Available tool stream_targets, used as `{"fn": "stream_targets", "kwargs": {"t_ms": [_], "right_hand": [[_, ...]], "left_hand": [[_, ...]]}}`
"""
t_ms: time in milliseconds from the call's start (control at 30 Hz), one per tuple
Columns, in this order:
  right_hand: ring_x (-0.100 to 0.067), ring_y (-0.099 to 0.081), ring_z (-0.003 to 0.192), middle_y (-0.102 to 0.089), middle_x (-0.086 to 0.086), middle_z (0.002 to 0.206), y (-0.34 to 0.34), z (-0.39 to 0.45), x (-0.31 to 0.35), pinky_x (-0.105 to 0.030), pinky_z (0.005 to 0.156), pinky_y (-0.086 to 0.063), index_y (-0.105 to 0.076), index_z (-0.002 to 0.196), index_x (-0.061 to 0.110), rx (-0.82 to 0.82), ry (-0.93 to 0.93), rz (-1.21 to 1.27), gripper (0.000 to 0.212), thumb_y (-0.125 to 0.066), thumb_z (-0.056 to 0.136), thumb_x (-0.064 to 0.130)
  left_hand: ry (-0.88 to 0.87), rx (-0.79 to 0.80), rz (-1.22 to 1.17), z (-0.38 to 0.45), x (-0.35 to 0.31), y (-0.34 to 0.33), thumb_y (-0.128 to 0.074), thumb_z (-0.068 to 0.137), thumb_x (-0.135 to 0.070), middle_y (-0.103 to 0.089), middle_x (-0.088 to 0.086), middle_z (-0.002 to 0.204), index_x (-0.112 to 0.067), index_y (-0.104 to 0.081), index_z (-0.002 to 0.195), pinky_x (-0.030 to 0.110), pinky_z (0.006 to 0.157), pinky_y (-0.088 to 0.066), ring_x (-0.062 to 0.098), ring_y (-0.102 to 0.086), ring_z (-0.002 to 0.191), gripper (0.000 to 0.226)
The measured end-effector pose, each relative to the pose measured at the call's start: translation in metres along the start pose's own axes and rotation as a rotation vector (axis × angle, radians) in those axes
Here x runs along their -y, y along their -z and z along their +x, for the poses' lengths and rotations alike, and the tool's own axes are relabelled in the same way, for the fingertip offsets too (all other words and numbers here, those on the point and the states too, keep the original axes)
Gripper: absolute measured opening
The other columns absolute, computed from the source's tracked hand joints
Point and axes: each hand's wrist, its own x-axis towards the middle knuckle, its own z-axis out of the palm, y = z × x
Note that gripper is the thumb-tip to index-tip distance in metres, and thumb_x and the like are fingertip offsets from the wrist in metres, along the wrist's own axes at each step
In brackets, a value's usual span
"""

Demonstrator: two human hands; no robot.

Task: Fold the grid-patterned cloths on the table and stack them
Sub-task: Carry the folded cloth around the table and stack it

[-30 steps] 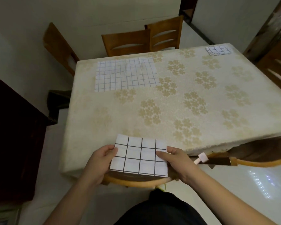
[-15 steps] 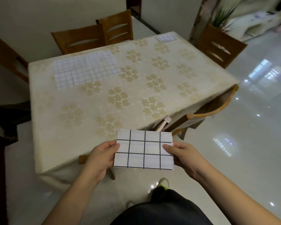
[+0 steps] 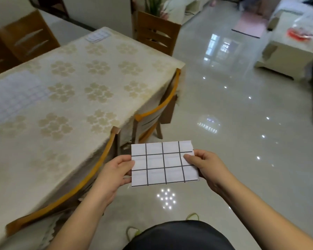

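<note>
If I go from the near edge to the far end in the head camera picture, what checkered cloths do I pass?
folded cloth held in both hands → big spread-out cloth on the table → small folded cloth at the far corner

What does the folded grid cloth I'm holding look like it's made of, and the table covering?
The folded grid cloth looks like thin, matte white fabric, though its crisp flat edges could pass for paper. The table covering seems a woven cream textile with a slightly glossy floral pattern, draping softly over the edge.

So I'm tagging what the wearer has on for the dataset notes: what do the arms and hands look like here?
Both forearms are bare up to the frame edge, with no sleeves in view. The left hand and right hand wear no gloves, and no rings, watch or bracelet show on either.
</note>
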Motion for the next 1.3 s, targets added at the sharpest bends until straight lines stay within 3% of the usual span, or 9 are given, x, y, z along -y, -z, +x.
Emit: {"fn": "stream_targets", "kwargs": {"t_ms": [167,300,400,567,700,800,967,1200,1300], "right_hand": [[-0.019,-0.063,0.070,-0.070,-0.006,0.077,0.094,0.000,-0.017,-0.032,0.068,-0.050,-0.069,0.085,0.007,-0.139,-0.018,0.092,0.009,-0.064,0.092,0.012],[-0.016,-0.070,0.072,-0.075,-0.006,0.084,0.164,-0.001,-0.024,-0.026,0.060,-0.052,-0.070,0.096,0.007,-0.228,-0.018,0.206,0.009,-0.062,0.093,0.010],[-0.016,-0.071,0.072,-0.075,-0.007,0.084,0.209,0.001,-0.025,-0.025,0.057,-0.053,-0.069,0.099,0.007,-0.271,-0.017,0.264,0.009,-0.062,0.093,0.010],[-0.017,-0.072,0.077,-0.076,-0.009,0.092,0.262,0.009,-0.021,-0.025,0.058,-0.054,-0.067,0.106,0.007,-0.323,0.009,0.339,0.014,-0.062,0.092,0.008],[-0.018,-0.072,0.079,-0.076,-0.008,0.093,0.281,0.025,-0.015,-0.029,0.064,-0.055,-0.067,0.106,0.009,-0.327,0.010,0.365,0.015,-0.062,0.093,0.009],[-0.020,-0.071,0.082,-0.075,-0.011,0.095,0.287,0.047,-0.004,-0.033,0.071,-0.056,-0.067,0.107,0.008,-0.320,0.014,0.352,0.016,-0.062,0.093,0.009],[-0.014,-0.069,0.073,-0.074,-0.003,0.083,0.284,0.097,0.028,-0.024,0.059,-0.053,-0.068,0.102,0.011,-0.312,0.032,0.267,0.011,-0.063,0.093,0.010],[-0.018,-0.063,0.077,-0.058,-0.014,0.087,0.262,0.181,0.088,-0.026,0.061,-0.054,-0.068,0.103,0.009,-0.261,0.009,0.246,0.014,-0.068,0.089,0.010],[-0.017,-0.065,0.075,-0.062,-0.013,0.087,0.249,0.209,0.113,-0.026,0.062,-0.054,-0.068,0.102,0.009,-0.231,0.028,0.237,0.013,-0.066,0.089,0.007]], "left_hand": [[0.033,0.101,0.142,0.020,-0.007,-0.100,-0.058,0.095,-0.012,-0.074,0.006,0.086,-0.009,-0.066,0.105,0.028,0.066,-0.055,0.014,-0.068,0.076,0.014],[0.033,0.181,0.254,0.031,-0.013,-0.179,-0.056,0.097,-0.016,-0.074,0.002,0.085,-0.010,-0.066,0.109,0.021,0.059,-0.053,0.009,-0.068,0.071,0.017],[0.016,0.201,0.307,0.037,-0.022,-0.232,-0.056,0.097,-0.014,-0.071,-0.005,0.070,-0.010,-0.066,0.105,0.013,0.047,-0.045,0.002,-0.063,0.056,0.014],[-0.023,0.241,0.384,0.050,-0.039,-0.290,-0.056,0.096,-0.017,-0.073,0.003,0.086,-0.010,-0.065,0.106,0.016,0.052,-0.048,0.008,-0.067,0.067,0.015],[-0.036,0.263,0.409,0.067,-0.053,-0.310,-0.057,0.096,-0.021,-0.074,0.003,0.094,-0.014,-0.066,0.106,0.025,0.066,-0.054,0.017,-0.071,0.087,0.015],[-0.028,0.258,0.378,0.085,-0.063,-0.316,-0.058,0.095,-0.019,-0.074,0.004,0.094,-0.013,-0.066,0.104,0.025,0.066,-0.053,0.018,-0.070,0.085,0.014],[-0.015,0.242,0.313,0.140,-0.084,-0.317,-0.058,0.095,-0.017,-0.074,0.006,0.095,-0.012,-0.067,0.106,0.021,0.062,-0.053,0.014,-0.070,0.081,0.015],[0.007,0.177,0.162,0.238,-0.133,-0.299,-0.059,0.095,-0.011,-0.071,0.008,0.086,-0.005,-0.064,0.111,0.023,0.051,-0.051,0.016,-0.064,0.074,0.018],[-0.005,0.194,0.151,0.268,-0.156,-0.291,-0.058,0.096,-0.012,-0.072,0.012,0.091,-0.007,-0.065,0.108,0.029,0.058,-0.054,0.019,-0.066,0.077,0.015]]}}
